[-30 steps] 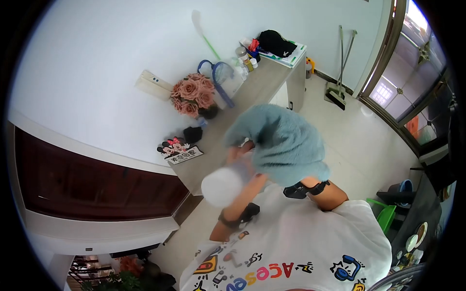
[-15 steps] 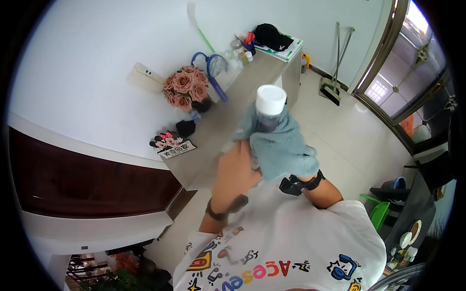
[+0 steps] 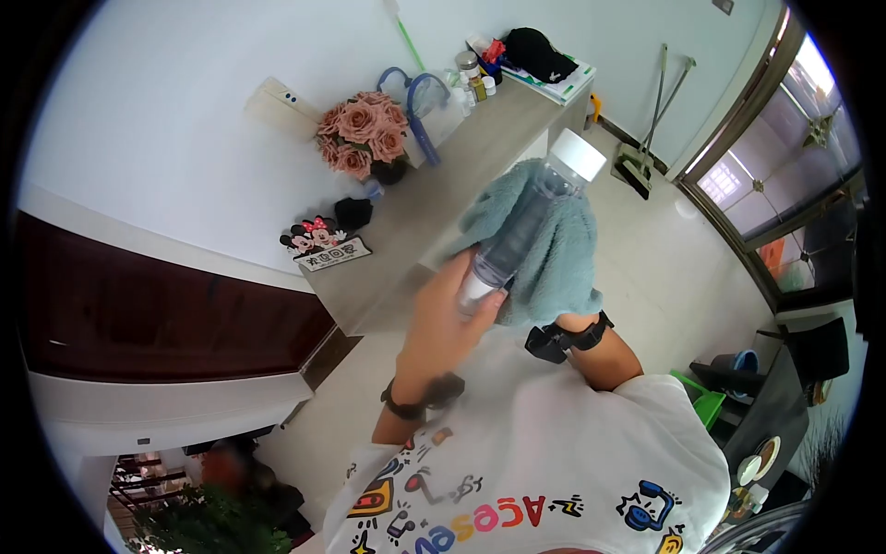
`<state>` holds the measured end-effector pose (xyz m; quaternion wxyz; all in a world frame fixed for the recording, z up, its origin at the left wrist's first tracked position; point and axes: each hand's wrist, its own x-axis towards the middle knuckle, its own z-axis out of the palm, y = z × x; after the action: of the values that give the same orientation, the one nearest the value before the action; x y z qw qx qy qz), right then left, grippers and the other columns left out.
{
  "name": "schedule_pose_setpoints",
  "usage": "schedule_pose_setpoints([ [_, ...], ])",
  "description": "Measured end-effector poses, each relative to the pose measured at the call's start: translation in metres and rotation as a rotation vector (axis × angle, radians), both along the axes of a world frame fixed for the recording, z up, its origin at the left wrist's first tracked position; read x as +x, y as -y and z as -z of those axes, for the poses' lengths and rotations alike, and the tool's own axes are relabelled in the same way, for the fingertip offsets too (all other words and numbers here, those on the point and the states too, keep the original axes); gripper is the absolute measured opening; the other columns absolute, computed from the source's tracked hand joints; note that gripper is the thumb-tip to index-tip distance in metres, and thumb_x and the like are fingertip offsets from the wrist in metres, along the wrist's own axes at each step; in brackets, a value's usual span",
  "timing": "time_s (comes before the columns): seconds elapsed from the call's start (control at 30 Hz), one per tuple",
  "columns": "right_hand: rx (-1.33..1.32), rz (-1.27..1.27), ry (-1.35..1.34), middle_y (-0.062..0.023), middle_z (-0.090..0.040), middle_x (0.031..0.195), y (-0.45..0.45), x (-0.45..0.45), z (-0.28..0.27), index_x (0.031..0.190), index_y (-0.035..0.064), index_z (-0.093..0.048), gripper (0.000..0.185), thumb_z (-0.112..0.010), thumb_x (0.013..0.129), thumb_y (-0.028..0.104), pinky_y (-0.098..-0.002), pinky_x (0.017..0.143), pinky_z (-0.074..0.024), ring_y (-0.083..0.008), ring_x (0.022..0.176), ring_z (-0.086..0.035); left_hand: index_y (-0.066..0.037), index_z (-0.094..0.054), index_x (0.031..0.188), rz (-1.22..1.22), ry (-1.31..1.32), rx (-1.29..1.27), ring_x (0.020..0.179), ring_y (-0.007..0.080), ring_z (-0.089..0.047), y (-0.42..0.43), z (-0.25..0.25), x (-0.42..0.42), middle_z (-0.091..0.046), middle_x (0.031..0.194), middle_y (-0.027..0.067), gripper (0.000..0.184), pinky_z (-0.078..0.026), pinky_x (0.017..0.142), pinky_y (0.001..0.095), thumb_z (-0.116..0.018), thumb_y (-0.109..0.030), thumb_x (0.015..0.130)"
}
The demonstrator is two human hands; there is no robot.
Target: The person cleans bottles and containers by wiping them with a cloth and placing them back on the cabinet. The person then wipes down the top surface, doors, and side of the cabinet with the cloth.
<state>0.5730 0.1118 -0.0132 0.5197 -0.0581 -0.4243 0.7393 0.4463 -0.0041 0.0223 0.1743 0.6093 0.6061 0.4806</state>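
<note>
A clear plastic bottle with a white cap leans up and to the right in front of my chest. My left hand is closed around its lower end, the thumb against the white base. A grey-blue cloth drapes behind the bottle and along both its sides, touching it. My right hand is under this cloth and holds it; its fingers are hidden, and only the part near the wrist strap shows.
A grey counter bears artificial roses, a cartoon sign, small jars and a black cap. A broom and dustpan stand by the wall near the glass door. A dark table is at the right.
The bottle has tilted to the right, and more of its clear body shows. The cloth, wrapped round its front before, now hangs behind and beside it.
</note>
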Motion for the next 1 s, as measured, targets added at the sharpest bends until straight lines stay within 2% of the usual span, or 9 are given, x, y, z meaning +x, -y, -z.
schedule_pose_setpoints([
  [0.1,0.333,0.424,0.539,-0.0133,-0.057,0.129,-0.006,0.001,0.041,0.136,0.0031,-0.051,0.047,-0.065,0.093,0.017,-0.0362,0.101,-0.0461,-0.0266,0.115,-0.057,0.004,-0.055,0.13,-0.098,-0.12,0.073,0.087,0.025,-0.06,0.003,-0.005,-0.007,-0.063,0.102,0.0156,0.058,-0.049,0.08,0.0338,-0.078,-0.005,0.077],
  [0.23,0.593,0.608,0.63,-0.0127,-0.055,0.136,-0.009,0.021,0.048,0.139,0.0027,-0.05,0.05,-0.065,0.093,0.018,-0.0352,0.105,-0.0436,-0.0261,0.122,-0.055,-0.002,-0.058,0.126,-0.176,-0.178,0.15,0.09,0.0257,-0.057,0.009,-0.003,-0.008,-0.058,0.105,0.0137,0.058,-0.048,0.081,0.0331,-0.078,0.0,0.072],
  [0.4,0.094,0.475,0.492,-0.013,-0.053,0.14,-0.009,0.045,0.051,0.143,0.0036,-0.047,0.051,-0.062,0.096,0.017,-0.0342,0.108,-0.0417,-0.0255,0.125,-0.054,-0.004,-0.057,0.121,-0.249,-0.192,0.269,0.102,0.0234,-0.054,0.011,0.012,-0.02,-0.05,0.118,0.0132,0.056,-0.046,0.087,0.0333,-0.076,0.008,0.07],
  [0.43,0.22,0.563,0.603,-0.013,-0.054,0.14,-0.01,0.049,0.05,0.142,0.0034,-0.048,0.05,-0.061,0.096,0.017,-0.0339,0.108,-0.0418,-0.0244,0.125,-0.054,-0.005,-0.055,0.122,-0.26,-0.19,0.286,0.105,0.0227,-0.053,0.011,0.012,-0.022,-0.048,0.121,0.0128,0.058,-0.046,0.089,0.033,-0.076,0.009,0.07],
  [0.5,0.316,0.594,0.68,-0.0128,-0.056,0.134,-0.016,0.048,0.043,0.137,0.0023,-0.051,0.045,-0.061,0.096,0.016,-0.033,0.104,-0.0429,-0.0228,0.12,-0.055,-0.005,-0.05,0.128,-0.266,0.101,0.319,0.107,0.0208,-0.052,0.011,0.011,-0.023,-0.048,0.122,0.0107,0.064,-0.045,0.093,0.0322,-0.075,0.01,0.071],
  [0.6,0.208,0.402,0.603,-0.0118,-0.062,0.116,-0.019,0.042,0.024,0.122,-0.0005,-0.058,0.034,-0.063,0.093,0.015,-0.0318,0.095,-0.0458,-0.021,0.105,-0.059,-0.006,-0.039,0.138,-0.284,0.386,0.338,0.113,0.0197,-0.052,0.01,0.003,-0.024,-0.051,0.123,0.0096,0.072,-0.044,0.098,0.0333,-0.069,0.011,0.075],
  [0.7,0.223,0.301,0.624,-0.0108,-0.061,0.113,-0.011,0.043,0.013,0.119,0.0007,-0.057,0.03,-0.061,0.093,0.015,-0.0313,0.094,-0.0451,-0.0203,0.102,-0.058,-0.005,-0.037,0.142,-0.187,0.74,0.322,0.117,0.0226,-0.053,0.013,-0.011,-0.027,-0.054,0.126,0.0131,0.066,-0.046,0.099,0.0367,-0.065,0.004,0.082],
  [0.8,0.291,0.281,0.654,-0.0098,-0.06,0.111,-0.004,0.048,0.01,0.116,0.002,-0.056,0.026,-0.06,0.094,0.014,-0.0309,0.093,-0.0444,-0.0196,0.1,-0.056,-0.001,-0.036,0.142,-0.051,0.914,0.333,0.119,0.0244,-0.054,0.009,-0.014,-0.031,-0.053,0.127,0.0146,0.059,-0.047,0.099,0.0385,-0.062,-0.001,0.089],
  [1.0,0.359,0.229,0.638,-0.0077,-0.057,0.105,-0.003,0.044,0.007,0.11,0.0046,-0.055,0.019,-0.058,0.094,0.014,-0.03,0.09,-0.0431,-0.0183,0.096,-0.054,0.002,-0.039,0.137,-0.165,0.883,0.393,0.124,0.0285,-0.056,-0.001,-0.018,-0.032,-0.052,0.128,0.0158,0.043,-0.048,0.099,0.0381,-0.056,-0.002,0.097],
])
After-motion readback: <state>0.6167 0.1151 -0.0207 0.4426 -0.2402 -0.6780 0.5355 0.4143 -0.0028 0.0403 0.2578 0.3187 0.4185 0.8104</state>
